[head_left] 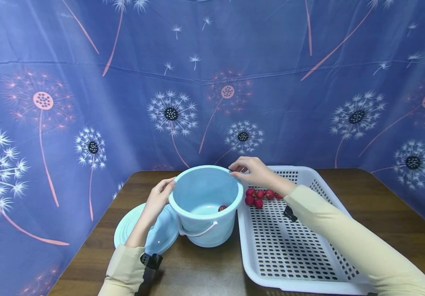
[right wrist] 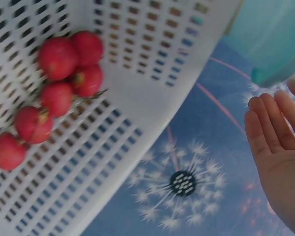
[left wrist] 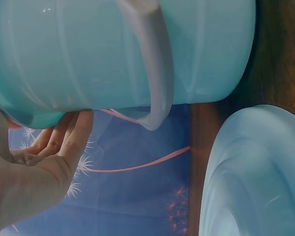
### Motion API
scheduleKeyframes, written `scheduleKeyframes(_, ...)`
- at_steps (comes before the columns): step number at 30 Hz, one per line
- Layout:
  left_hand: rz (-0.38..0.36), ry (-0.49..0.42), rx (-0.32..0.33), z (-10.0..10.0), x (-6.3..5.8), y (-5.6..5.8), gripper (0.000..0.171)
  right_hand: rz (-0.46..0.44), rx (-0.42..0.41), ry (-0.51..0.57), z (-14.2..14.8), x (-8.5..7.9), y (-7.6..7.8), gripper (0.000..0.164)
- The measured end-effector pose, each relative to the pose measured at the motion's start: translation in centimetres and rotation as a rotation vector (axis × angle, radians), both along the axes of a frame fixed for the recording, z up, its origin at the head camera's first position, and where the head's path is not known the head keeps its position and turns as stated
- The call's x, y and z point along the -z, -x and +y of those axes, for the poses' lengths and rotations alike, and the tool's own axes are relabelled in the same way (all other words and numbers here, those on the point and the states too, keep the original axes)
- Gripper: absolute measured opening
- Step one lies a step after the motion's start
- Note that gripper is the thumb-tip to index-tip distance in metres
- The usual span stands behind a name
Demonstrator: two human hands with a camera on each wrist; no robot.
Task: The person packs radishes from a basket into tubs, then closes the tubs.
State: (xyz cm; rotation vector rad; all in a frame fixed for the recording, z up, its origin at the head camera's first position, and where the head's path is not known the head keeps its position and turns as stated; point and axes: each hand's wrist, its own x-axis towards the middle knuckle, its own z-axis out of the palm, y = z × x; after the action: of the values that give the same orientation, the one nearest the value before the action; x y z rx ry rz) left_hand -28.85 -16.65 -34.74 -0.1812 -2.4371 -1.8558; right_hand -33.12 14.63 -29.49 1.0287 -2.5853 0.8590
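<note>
A light blue bucket (head_left: pixel 212 226) with a white handle (head_left: pixel 202 232) stands on the table, and a red radish (head_left: pixel 222 208) lies inside it. My left hand (head_left: pixel 157 201) grips the bucket's rim on the left, thumb at the rim and fingers (left wrist: pixel 77 135) along the outside wall. On the far right side of the rim, my right hand (head_left: pixel 253 170) holds on with thumb and fingertips. In the right wrist view, its fingers (right wrist: pixel 268 120) look fairly straight beside the rim. Several red radishes (right wrist: pixel 57 58) sit together in the white perforated basket (head_left: pixel 290 246), below my right forearm.
A round light blue lid (head_left: pixel 127 226) lies on the wooden table (head_left: pixel 82 263) left of the bucket, partly behind my left forearm. The basket stands close beside the bucket on the right. A blue dandelion-print cloth (head_left: pixel 212 49) hangs behind the table.
</note>
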Motion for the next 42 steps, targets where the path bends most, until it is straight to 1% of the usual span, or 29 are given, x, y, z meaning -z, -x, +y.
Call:
scheduleKeyframes(8,0.0,0.002,0.009,-0.4,0.1,0.3,0.045,0.015,0.074,-0.027,2.7,1.6,0.1,0.019)
scheduleKeyframes(12,0.0,-0.005,0.01,-0.5,0.1,0.4,0.046,-0.015,0.09,-0.055,3.8,2.3,0.0,0.019)
scheduleKeyframes(19,-0.009,0.005,0.0,-0.5,0.2,0.2,0.045,-0.076,0.105,-0.115,5.4,4.0,-0.1,0.026)
scheduleKeyframes(26,-0.007,0.003,0.009,-0.4,0.4,0.2,0.045,-0.131,0.136,-0.14,6.3,5.3,0.1,0.03)
scheduleKeyframes(31,-0.007,0.001,0.007,-0.3,0.4,0.1,0.045,-0.119,0.11,-0.163,6.6,6.1,0.1,0.029)
scheduleKeyframes(35,-0.007,0.005,0.005,-0.4,0.4,-0.1,0.046,-0.122,0.118,-0.177,6.9,6.6,0.2,0.029)
scheduleKeyframes(42,0.001,0.014,0.012,-0.2,0.2,0.0,0.047,-0.182,0.138,-0.184,7.2,7.4,0.4,0.028)
